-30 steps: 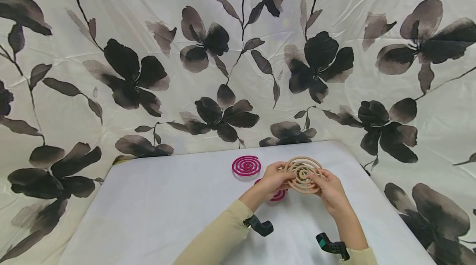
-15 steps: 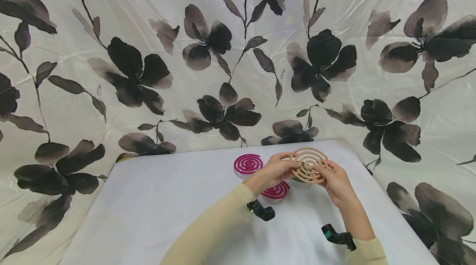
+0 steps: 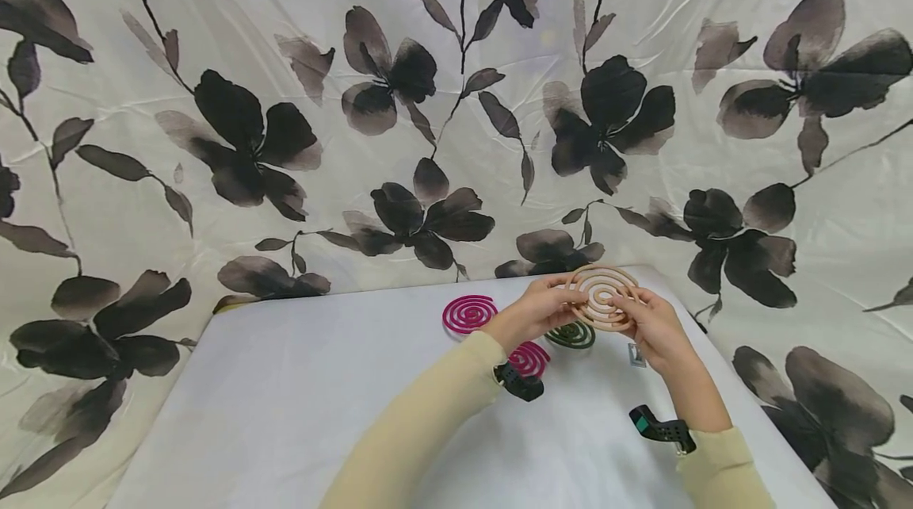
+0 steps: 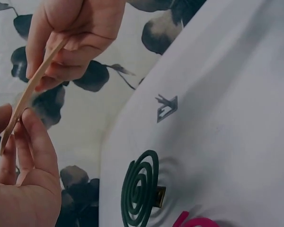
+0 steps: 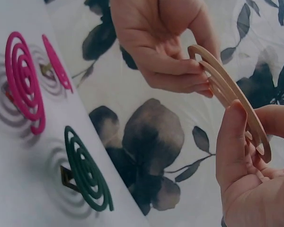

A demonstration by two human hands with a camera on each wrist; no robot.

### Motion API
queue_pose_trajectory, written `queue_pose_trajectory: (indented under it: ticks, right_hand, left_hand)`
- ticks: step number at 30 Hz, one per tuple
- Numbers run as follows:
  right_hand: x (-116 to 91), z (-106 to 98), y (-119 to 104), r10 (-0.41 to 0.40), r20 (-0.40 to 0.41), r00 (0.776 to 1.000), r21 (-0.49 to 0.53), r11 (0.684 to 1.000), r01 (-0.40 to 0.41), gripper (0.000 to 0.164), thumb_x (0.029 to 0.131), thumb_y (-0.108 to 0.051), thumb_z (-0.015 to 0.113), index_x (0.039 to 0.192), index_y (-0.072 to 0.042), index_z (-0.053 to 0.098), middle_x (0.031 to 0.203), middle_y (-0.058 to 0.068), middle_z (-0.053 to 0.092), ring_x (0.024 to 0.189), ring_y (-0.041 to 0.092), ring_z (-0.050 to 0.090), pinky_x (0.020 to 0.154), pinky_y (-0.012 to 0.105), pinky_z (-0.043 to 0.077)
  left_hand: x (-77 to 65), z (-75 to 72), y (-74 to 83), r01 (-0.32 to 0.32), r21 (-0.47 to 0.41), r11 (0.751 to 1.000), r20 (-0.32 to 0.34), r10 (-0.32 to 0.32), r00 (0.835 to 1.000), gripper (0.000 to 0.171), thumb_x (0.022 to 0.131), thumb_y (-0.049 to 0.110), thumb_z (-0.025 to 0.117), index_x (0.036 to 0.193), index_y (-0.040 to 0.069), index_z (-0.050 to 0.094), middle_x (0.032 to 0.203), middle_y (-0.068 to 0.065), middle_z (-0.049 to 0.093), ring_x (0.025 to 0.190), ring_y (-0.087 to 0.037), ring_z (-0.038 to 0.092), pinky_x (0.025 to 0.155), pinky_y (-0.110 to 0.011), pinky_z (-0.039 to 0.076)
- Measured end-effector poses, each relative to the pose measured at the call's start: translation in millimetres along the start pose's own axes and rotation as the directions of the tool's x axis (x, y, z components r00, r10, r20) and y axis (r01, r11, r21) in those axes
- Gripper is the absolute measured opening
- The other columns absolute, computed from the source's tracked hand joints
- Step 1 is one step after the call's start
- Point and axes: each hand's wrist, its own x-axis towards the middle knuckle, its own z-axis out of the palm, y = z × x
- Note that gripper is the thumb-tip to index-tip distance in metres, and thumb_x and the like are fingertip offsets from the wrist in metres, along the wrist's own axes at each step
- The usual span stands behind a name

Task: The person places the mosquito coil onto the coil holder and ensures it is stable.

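Note:
Both hands hold up a beige mosquito coil (image 5: 233, 85) above the far right part of the table. The left hand (image 3: 535, 312) pinches its left edge between thumb and fingers, while the right hand (image 3: 659, 327) grips its right side. Below them, a dark green mosquito coil (image 4: 138, 189) sits raised on a small metal stand (image 5: 68, 178). Another small metal stand (image 3: 636, 355), with a prong bent up, lies on the table beneath the right hand and bears no coil.
Two magenta coils stand to the left: one magenta coil (image 3: 469, 315) farther back, another magenta coil (image 3: 531, 358) nearer and partly behind the left wrist. The white table (image 3: 299, 398) ends at a floral cloth (image 3: 428, 136) hung behind it.
Both hands have moved the beige coil up, away and slightly right. The green coil, earlier mostly behind it, and the bare metal stand now show.

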Motion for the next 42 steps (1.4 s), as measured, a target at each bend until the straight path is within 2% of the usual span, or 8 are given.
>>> queue_pose_trajectory:
  ticks: [7, 18, 27, 31, 38, 42]
  right_hand:
    - [1, -12, -4, 0.000, -0.003, 1.000, -0.007, 1.000, 0.000, 0.041, 0.099, -0.011, 0.056, 0.127, 0.012, 0.036, 0.086, 0.001, 0.063, 0.073, 0.007, 0.065, 0.068, 0.021, 0.055]
    - [4, -28, 3, 0.049, -0.027, 0.998, -0.040, 0.998, -0.050, 0.051, 0.099, -0.013, 0.058, 0.135, 0.012, 0.032, 0.088, -0.001, 0.062, 0.073, 0.006, 0.062, 0.067, 0.021, 0.055]
    - [6, -44, 14, 0.081, -0.045, 0.996, -0.046, 0.995, -0.083, 0.055, 0.099, -0.012, 0.057, 0.139, 0.012, 0.029, 0.089, -0.001, 0.062, 0.074, 0.006, 0.061, 0.066, 0.020, 0.054]
    - [7, -53, 20, 0.093, -0.057, 0.994, -0.051, 0.994, -0.096, 0.057, 0.099, -0.012, 0.058, 0.141, 0.013, 0.030, 0.090, -0.001, 0.063, 0.075, 0.005, 0.061, 0.065, 0.019, 0.053]
    - [7, -62, 28, 0.090, -0.046, 0.995, -0.071, 0.993, -0.093, 0.056, 0.099, -0.011, 0.057, 0.140, 0.015, 0.029, 0.089, -0.002, 0.064, 0.075, 0.005, 0.061, 0.066, 0.019, 0.053]
    - [6, -68, 31, 0.093, -0.065, 0.994, -0.104, 0.990, -0.099, 0.055, 0.098, -0.013, 0.058, 0.138, 0.013, 0.031, 0.085, -0.003, 0.061, 0.072, 0.005, 0.059, 0.063, 0.019, 0.051]
  left_hand:
    - [10.7, 7.6, -7.8, 0.003, -0.051, 0.999, -0.010, -0.003, 1.000, 0.040, 0.088, 0.000, 0.069, 0.126, 0.006, 0.059, 0.097, -0.013, 0.066, 0.077, -0.018, 0.066, 0.071, -0.028, 0.057]
    - [21.4, 11.8, -28.8, 0.003, -0.073, 0.997, -0.039, -0.006, 0.999, 0.038, 0.087, 0.000, 0.070, 0.122, 0.007, 0.060, 0.090, -0.013, 0.068, 0.074, -0.016, 0.067, 0.066, -0.025, 0.057]
    - [30.4, 21.8, -48.5, 0.005, -0.101, 0.995, -0.069, -0.012, 0.998, 0.034, 0.086, 0.001, 0.071, 0.119, 0.008, 0.063, 0.089, -0.011, 0.067, 0.071, -0.014, 0.065, 0.061, -0.023, 0.055]
    - [33.9, 26.0, -58.3, -0.009, -0.111, 0.994, -0.085, -0.001, 0.996, 0.036, 0.086, 0.001, 0.071, 0.120, 0.008, 0.063, 0.090, -0.011, 0.068, 0.072, -0.014, 0.065, 0.063, -0.023, 0.055]
    - [36.4, 30.9, -69.0, -0.020, -0.149, 0.989, -0.092, 0.007, 0.996, 0.037, 0.086, 0.000, 0.070, 0.122, 0.007, 0.062, 0.096, -0.013, 0.068, 0.079, -0.018, 0.068, 0.074, -0.031, 0.057]
    - [38.3, 34.7, -73.0, -0.024, -0.141, 0.990, -0.081, 0.013, 0.997, 0.035, 0.086, 0.001, 0.071, 0.119, 0.007, 0.062, 0.093, -0.013, 0.069, 0.076, -0.017, 0.068, 0.072, -0.030, 0.057]
